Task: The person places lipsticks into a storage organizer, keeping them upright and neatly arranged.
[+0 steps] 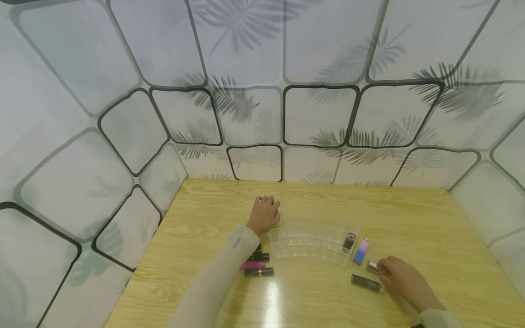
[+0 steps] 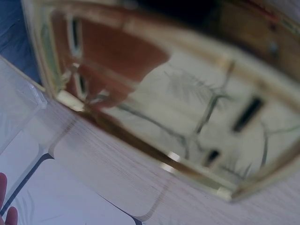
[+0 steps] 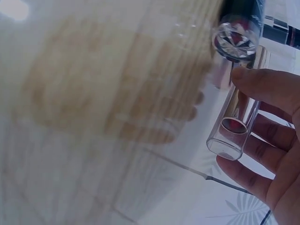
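My right hand (image 1: 404,278) grips a clear-ended lipstick tube (image 3: 234,115) with a shiny metallic core, thumb on one side and fingers on the other. Just nearer me lies a black lipstick (image 1: 366,283), whose faceted clear end shows beside my thumb in the right wrist view. My left hand (image 1: 264,215) rests at the back left corner of a clear curved lipstick organizer (image 1: 311,250), its fingers loosely bent. A dark lipstick (image 1: 349,240) stands in the organizer's right end. Beside that end lies a pink-and-blue lipstick (image 1: 361,251).
Below my left forearm lie several lipsticks, among them a pink one (image 1: 254,265) and a black one (image 1: 259,272). A blurred, gold-edged reflective surface (image 2: 187,89) fills much of the left wrist view. Patterned cloth (image 1: 254,114) hangs behind the wooden table (image 1: 311,303).
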Demonstrator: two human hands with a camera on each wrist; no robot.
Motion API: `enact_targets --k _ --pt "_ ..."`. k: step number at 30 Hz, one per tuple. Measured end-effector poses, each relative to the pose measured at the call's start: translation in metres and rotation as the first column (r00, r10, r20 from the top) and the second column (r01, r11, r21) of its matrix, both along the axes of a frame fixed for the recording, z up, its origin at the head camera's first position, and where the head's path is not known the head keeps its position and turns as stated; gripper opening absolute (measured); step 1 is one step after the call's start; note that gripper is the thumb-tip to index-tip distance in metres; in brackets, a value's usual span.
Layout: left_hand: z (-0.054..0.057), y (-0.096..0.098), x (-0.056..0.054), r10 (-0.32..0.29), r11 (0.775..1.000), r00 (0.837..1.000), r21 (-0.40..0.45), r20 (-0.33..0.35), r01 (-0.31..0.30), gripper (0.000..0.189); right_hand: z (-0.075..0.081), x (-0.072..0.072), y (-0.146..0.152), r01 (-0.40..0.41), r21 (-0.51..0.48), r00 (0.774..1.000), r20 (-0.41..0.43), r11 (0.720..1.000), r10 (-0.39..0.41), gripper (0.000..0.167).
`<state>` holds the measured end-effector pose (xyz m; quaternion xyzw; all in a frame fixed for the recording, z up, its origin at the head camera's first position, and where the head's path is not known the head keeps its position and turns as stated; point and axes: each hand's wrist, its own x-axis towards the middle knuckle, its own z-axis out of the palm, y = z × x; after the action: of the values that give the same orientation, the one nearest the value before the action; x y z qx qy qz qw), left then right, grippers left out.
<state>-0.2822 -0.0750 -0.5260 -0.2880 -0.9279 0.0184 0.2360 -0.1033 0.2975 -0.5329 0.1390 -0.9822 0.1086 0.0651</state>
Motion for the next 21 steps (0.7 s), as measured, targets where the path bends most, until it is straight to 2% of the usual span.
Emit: enact_targets --k 5,13,21 --pt "0.001 0.000 0.001 -0.007 1.000 1.000 0.008 0.001 0.007 0.017 0.007 -0.001 -0.001 -0.017 -0.010 0.999 -0.030 1.000 0.017 0.020" --pt "0.003 0.000 0.001 -0.002 1.000 1.000 -0.007 0.003 0.002 0.016 0.026 -0.005 -0.007 -0.064 -0.041 0.990 -0.127 0.997 0.059 0.024" --pt "0.001 0.000 0.001 -0.008 1.000 1.000 0.004 -0.013 0.008 0.015 0.040 -0.009 -0.013 -0.159 -0.067 0.949 -0.287 0.985 0.134 0.032"
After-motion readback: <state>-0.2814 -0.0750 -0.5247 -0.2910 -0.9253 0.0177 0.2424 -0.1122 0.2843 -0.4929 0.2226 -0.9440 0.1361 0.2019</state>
